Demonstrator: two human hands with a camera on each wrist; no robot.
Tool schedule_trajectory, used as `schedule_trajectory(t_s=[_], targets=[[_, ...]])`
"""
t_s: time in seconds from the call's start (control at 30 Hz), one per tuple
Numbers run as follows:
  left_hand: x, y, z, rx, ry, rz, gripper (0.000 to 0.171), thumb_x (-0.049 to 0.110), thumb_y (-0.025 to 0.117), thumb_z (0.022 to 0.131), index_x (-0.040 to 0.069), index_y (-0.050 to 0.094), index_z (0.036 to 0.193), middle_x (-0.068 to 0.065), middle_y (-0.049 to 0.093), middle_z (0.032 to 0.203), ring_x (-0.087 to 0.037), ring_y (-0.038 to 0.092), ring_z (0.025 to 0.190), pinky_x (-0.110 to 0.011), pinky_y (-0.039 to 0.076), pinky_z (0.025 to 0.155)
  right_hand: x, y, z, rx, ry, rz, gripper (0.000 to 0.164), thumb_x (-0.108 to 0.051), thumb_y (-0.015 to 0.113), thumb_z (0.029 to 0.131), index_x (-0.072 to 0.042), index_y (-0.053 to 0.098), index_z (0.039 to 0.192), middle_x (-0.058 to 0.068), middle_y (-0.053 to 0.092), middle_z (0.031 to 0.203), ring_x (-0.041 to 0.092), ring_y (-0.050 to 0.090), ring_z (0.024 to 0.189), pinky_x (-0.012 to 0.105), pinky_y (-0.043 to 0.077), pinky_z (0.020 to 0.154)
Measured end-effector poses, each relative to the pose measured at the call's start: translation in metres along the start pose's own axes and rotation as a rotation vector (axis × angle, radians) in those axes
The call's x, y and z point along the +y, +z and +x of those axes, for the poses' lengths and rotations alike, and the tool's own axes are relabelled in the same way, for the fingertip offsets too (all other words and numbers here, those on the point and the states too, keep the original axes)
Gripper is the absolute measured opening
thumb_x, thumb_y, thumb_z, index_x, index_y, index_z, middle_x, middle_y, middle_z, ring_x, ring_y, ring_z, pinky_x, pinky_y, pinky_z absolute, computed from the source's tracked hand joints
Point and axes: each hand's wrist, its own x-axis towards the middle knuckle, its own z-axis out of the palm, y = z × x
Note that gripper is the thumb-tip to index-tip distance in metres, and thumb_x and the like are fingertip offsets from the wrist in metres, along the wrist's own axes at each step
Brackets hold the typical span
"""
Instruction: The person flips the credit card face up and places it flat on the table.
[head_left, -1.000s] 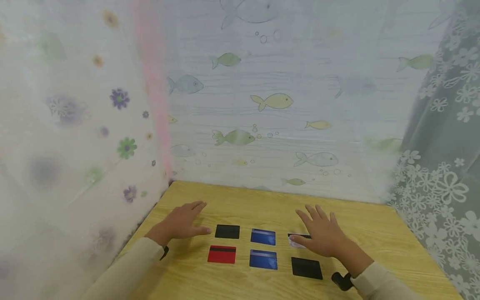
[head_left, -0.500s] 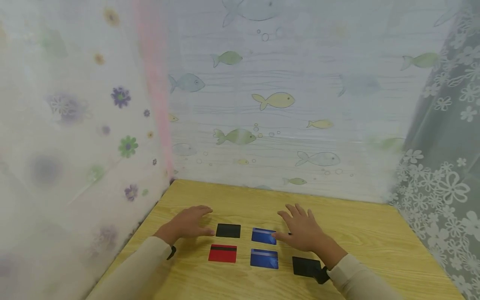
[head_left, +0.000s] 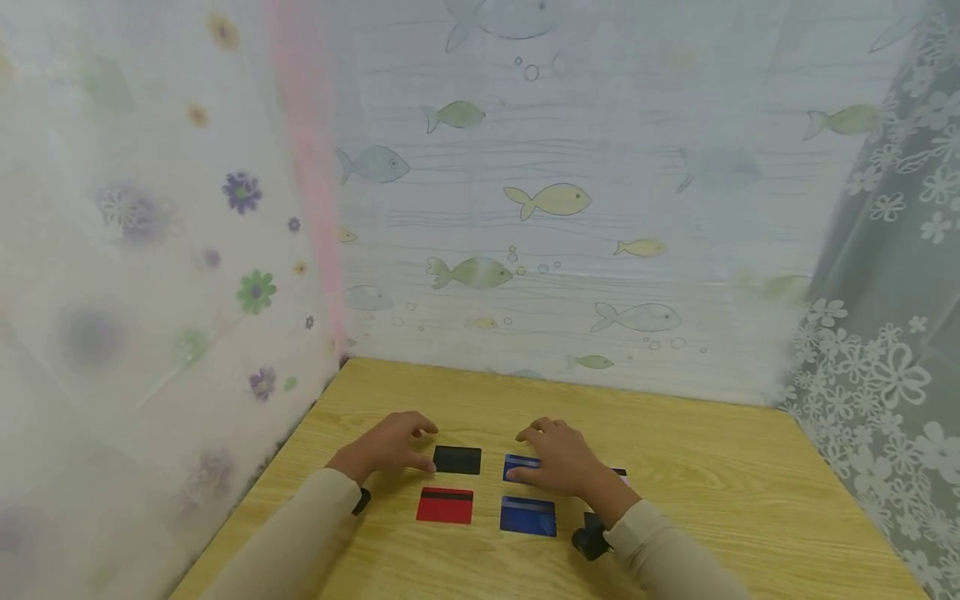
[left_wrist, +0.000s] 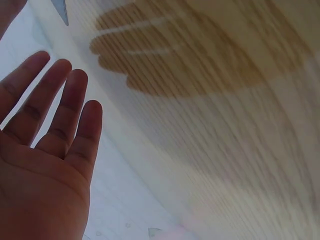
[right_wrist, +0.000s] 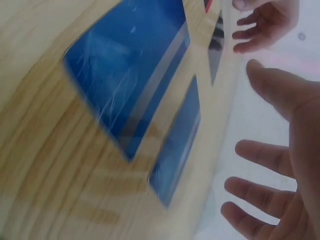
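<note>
My left hand (head_left: pixel 390 443) hovers over the left of the table, its thumb tip at the left edge of a black card (head_left: pixel 457 461). Its fingers are spread and hold nothing in the left wrist view. My right hand (head_left: pixel 562 463) is over the far blue card (head_left: pixel 517 461), covering part of it, with fingers loosely bent and nothing in them; the right wrist view shows it apart from the cards. In the near row lie a red card (head_left: pixel 445 507) with a dark stripe and another blue card (head_left: pixel 528 517). A white card with a black stripe (head_left: pixel 621 474) is mostly hidden behind my right hand.
A second black card (head_left: pixel 594 522) at the near right is largely hidden by the black wrist camera (head_left: pixel 588 543). The cards lie flat on a wood-grain table (head_left: pixel 712 483). A fish-print curtain (head_left: pixel 555 292) hangs behind, a flower-print one (head_left: pixel 225 333) at the left.
My right hand has moved left, from the white card to the far blue card, and its fingers have bent. My left hand has shifted slightly right toward the black card. The cards stay in place.
</note>
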Motion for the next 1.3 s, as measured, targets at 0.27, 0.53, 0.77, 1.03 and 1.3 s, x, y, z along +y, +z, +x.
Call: schedule_trajectory(t_s=[0.27,0.53,0.77,1.03,1.3], targets=[[0.007,0.004,0.004,-0.012,-0.021,-0.027,0.060,0.030,0.093,0.077,0.006,0.071,0.127,-0.006,0.069,0.125,-0.030,0.065,0.114,-0.049,0.053,0.099,-0.012,0.016,0.019,-0.016,-0.018,0.031,0.057,-0.055,0.076,0.090,-0.017,0.069,0.132,0.010,0.061,0.136,0.039,0.056,0.124,0.063,0.047,0.095],[0.005,0.006,0.009,-0.015,-0.003,0.026,0.041,0.029,0.094,0.076,0.013,0.078,0.110,0.001,0.069,0.114,-0.022,0.063,0.107,-0.046,0.053,0.097,-0.027,0.029,0.038,-0.029,0.002,0.052,0.049,-0.052,0.078,0.089,-0.020,0.073,0.126,0.005,0.068,0.126,0.034,0.059,0.116,0.064,0.046,0.094],[0.007,0.007,0.016,-0.024,-0.031,0.056,0.032,0.026,0.096,0.074,0.016,0.078,0.098,0.002,0.067,0.109,-0.018,0.062,0.103,-0.044,0.053,0.096,-0.041,0.033,0.051,-0.030,0.081,0.080,0.049,-0.048,0.082,0.086,-0.019,0.075,0.125,-0.001,0.072,0.113,0.029,0.059,0.107,0.060,0.044,0.091],[0.018,0.005,0.023,-0.061,-0.146,0.114,0.035,0.024,0.098,0.070,0.016,0.078,0.098,0.002,0.063,0.103,-0.018,0.059,0.097,-0.042,0.053,0.094,-0.054,0.033,0.057,-0.046,0.185,0.074,0.042,-0.044,0.089,0.079,-0.018,0.080,0.111,0.002,0.068,0.111,0.032,0.056,0.102,0.056,0.042,0.088],[0.031,0.000,0.027,-0.111,-0.274,0.106,0.038,0.022,0.099,0.068,0.018,0.072,0.095,0.002,0.060,0.096,-0.019,0.055,0.084,-0.037,0.049,0.073,-0.062,0.031,0.062,-0.098,0.257,0.020,0.042,-0.043,0.090,0.079,-0.021,0.076,0.113,0.001,0.064,0.110,0.032,0.055,0.099,0.056,0.041,0.091]])
